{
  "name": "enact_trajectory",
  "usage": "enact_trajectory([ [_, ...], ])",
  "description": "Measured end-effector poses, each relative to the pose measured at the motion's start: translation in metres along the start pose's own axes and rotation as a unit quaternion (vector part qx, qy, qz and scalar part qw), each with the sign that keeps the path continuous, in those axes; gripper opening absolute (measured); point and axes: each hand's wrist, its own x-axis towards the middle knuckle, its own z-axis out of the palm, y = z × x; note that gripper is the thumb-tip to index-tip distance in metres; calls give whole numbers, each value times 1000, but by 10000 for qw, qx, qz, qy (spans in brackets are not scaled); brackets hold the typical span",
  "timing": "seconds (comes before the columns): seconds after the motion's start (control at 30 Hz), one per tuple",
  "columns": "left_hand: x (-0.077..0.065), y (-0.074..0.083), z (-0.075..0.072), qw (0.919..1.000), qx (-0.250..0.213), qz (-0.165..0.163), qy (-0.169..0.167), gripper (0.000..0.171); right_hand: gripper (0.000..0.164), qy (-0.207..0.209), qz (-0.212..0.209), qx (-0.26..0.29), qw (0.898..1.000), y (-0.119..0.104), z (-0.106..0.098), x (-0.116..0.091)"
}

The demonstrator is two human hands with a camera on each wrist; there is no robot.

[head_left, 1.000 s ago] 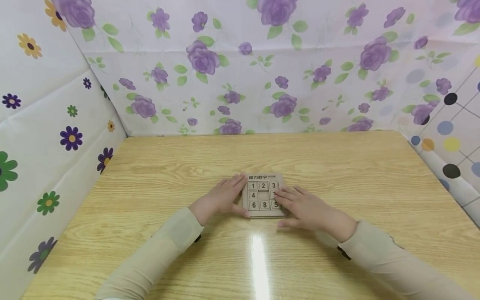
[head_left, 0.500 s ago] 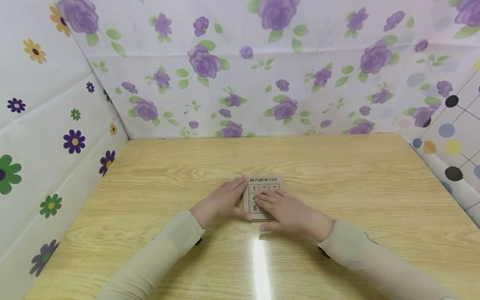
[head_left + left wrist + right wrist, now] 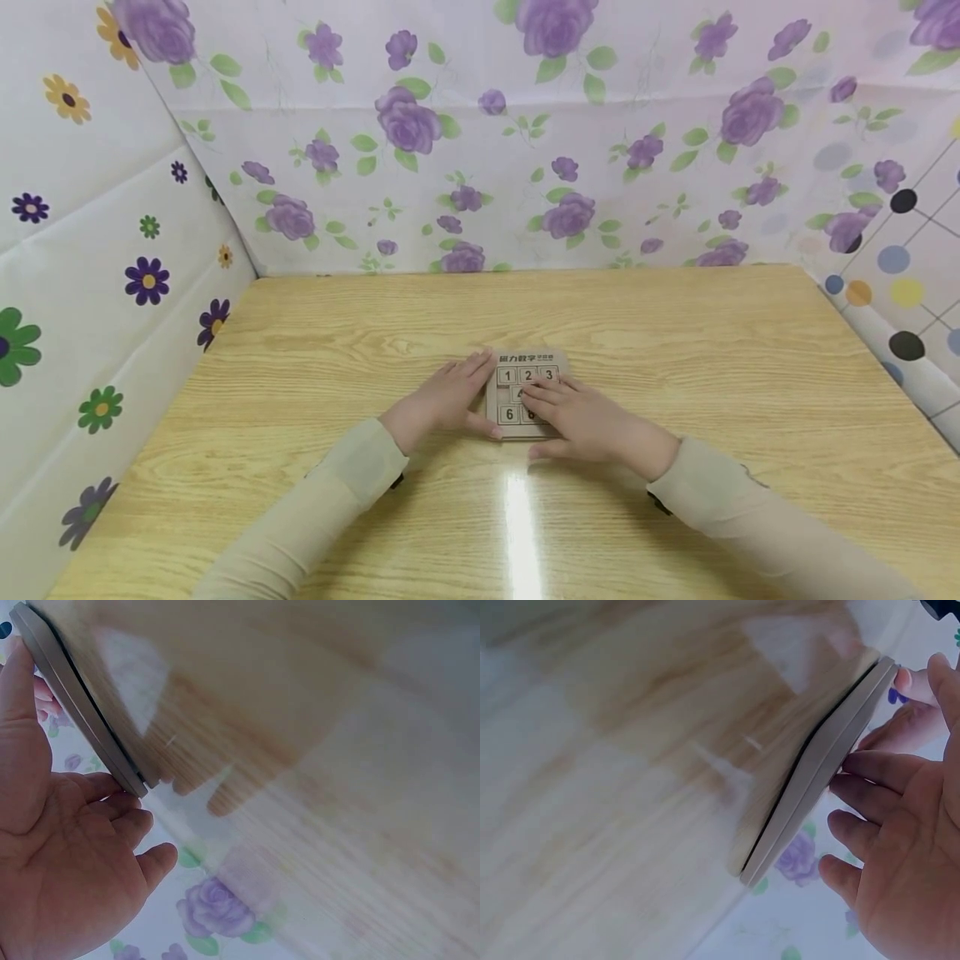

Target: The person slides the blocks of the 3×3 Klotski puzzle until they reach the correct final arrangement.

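Note:
A number slide puzzle (image 3: 492,404) lies flat on the table in the head view, printed characters along its far edge. My left hand (image 3: 444,398) holds its left side, thumb at the near left corner and fingers along the edge. My right hand (image 3: 588,423) reaches over from the right, fingertips on the middle row beside the 4 tile (image 3: 517,394). A gap shows left of that tile. Tiles 1, 2 and 3 form the top row; the 6 tile (image 3: 509,414) sits bottom left. My right fingers hide the tiles at lower right. Both wrist views show the puzzle's thin side edge.
The wood-grain table (image 3: 360,333) carries a bright light reflection in front of the puzzle. A cloth with purple flowers (image 3: 465,167) hangs behind it. Patterned sheets flank both sides, with daisies on the left sheet (image 3: 82,292) and dots on the right sheet (image 3: 907,275).
My right hand has moved left across the puzzle, then slightly back right. The 4 tile has slid right from the left column, leaving the gap on its left. My left hand keeps its place.

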Motion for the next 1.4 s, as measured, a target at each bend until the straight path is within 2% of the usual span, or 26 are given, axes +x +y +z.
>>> enact_trajectory([
  [0.37, 0, 0, 0, 10000, -23, -2, 9, 110, 73, 132, 18, 4, 9999, 5, -3, -12],
  [0.67, 2, -2, 3, 10000, 35, -18, -26, 112, 77, 61, -166, -173, 9997, -7, -2, -12],
  [0.9, 1, -1, 1, 10000, 28, 11, 24, 111, 78, 48, -473, -176, 9987, -21, -2, -10],
  [1.07, 1, -1, 1, 10000, -18, 12, 29, 111, 77, 14, -467, -173, 9988, -24, 0, -7],
  [1.4, 0, -1, 0, 9999, -71, 88, 43, 111, 78, 57, -369, -281, 9989, -17, -3, 5],
])
